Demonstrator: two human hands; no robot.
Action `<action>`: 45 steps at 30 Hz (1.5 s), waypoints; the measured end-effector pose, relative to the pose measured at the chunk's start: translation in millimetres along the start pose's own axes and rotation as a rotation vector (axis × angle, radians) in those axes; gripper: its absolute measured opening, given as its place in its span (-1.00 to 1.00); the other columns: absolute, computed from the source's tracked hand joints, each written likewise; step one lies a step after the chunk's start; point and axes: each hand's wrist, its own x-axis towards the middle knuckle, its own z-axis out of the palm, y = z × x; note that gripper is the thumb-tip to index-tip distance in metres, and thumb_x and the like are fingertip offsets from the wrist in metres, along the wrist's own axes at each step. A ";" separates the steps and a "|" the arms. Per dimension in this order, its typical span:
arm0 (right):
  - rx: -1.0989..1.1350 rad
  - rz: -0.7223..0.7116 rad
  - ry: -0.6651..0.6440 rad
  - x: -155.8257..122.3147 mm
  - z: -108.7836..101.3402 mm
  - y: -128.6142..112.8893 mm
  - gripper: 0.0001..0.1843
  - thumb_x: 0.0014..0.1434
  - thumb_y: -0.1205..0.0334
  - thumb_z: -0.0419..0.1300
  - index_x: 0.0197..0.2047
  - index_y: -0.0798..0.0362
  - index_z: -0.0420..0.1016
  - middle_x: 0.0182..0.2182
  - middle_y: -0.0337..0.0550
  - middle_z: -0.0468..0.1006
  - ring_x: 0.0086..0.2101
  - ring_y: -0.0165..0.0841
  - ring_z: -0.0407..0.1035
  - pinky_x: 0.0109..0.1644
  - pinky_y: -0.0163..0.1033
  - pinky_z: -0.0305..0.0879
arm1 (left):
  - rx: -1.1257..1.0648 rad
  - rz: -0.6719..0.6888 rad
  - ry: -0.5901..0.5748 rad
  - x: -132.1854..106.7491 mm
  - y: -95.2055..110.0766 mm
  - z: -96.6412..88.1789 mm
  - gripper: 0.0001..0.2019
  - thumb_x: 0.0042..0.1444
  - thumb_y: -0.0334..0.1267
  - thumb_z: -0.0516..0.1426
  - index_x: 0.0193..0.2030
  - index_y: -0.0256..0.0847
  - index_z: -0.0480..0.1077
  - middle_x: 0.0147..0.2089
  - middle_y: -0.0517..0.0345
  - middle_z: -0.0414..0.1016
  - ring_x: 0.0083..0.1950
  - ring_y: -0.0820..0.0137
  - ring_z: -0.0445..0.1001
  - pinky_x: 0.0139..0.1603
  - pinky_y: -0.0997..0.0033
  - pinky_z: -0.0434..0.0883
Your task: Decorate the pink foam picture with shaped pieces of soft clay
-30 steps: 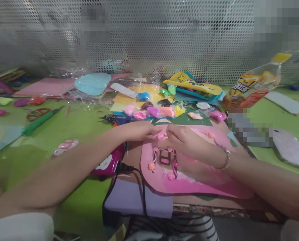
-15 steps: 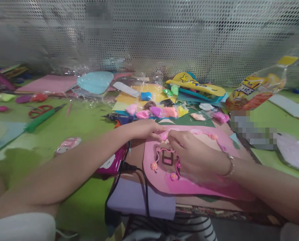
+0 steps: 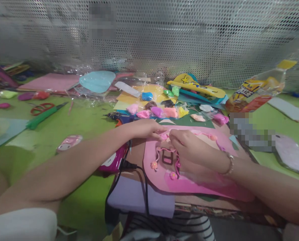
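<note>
A pink foam craft panel (image 3: 189,182) lies on a brown board in front of me, with clay flowers and a small dark door shape (image 3: 167,156) stuck on it. My left hand (image 3: 144,129) and my right hand (image 3: 189,145) meet at the panel's top edge. Both pinch a small pink clay piece (image 3: 164,136) between their fingertips. The right wrist wears a bracelet (image 3: 228,164).
Bagged clay lumps in several colours (image 3: 159,110) lie just behind the panel. A glue gun (image 3: 119,117) and its black cord (image 3: 129,167) sit left of it. Scissors (image 3: 40,108) and a green tool (image 3: 42,117) lie far left, a bottle (image 3: 255,88) at right. A mesh wall stands behind.
The view has shifted slightly. Both hands stay together at the panel's top edge, the right hand a little lower and closer to the door shape.
</note>
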 end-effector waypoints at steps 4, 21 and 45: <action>0.050 0.006 -0.017 1.7 -1.7 -0.6 -0.76 -0.02 0.41 0.09 -0.23 0.12 0.42 -0.30 0.05 0.45 -0.37 -0.26 0.20 -0.35 -0.17 0.01 | 0.022 -0.015 0.004 0.1 0.1 -0.6 -0.63 0.17 -0.17 0.11 0.12 -0.12 0.32 -0.42 0.27 0.35 -0.43 0.48 0.27 -0.42 0.51 0.10; 0.530 0.431 0.081 10.7 -12.6 -2.2 -0.74 0.21 0.36 -0.07 -0.51 0.04 0.23 -0.55 -0.20 0.36 -0.55 -0.43 0.14 -0.46 -0.26 0.01 | 0.047 0.010 0.009 1.5 -4.9 2.8 -0.65 0.19 -0.17 0.09 0.10 -0.15 0.35 -0.41 0.25 0.38 -0.42 0.50 0.27 -0.43 0.54 0.07; 0.605 0.562 0.010 17.6 -7.0 2.1 -0.75 0.19 0.35 -0.13 -0.52 0.02 0.11 -0.56 -0.24 0.28 -0.53 -0.42 0.14 -0.44 -0.28 0.00 | 0.062 0.045 0.030 0.1 -1.5 1.3 -0.86 0.19 -0.24 0.09 -0.16 -0.19 0.41 -0.48 0.29 0.30 -0.47 0.52 0.22 -0.45 0.51 0.03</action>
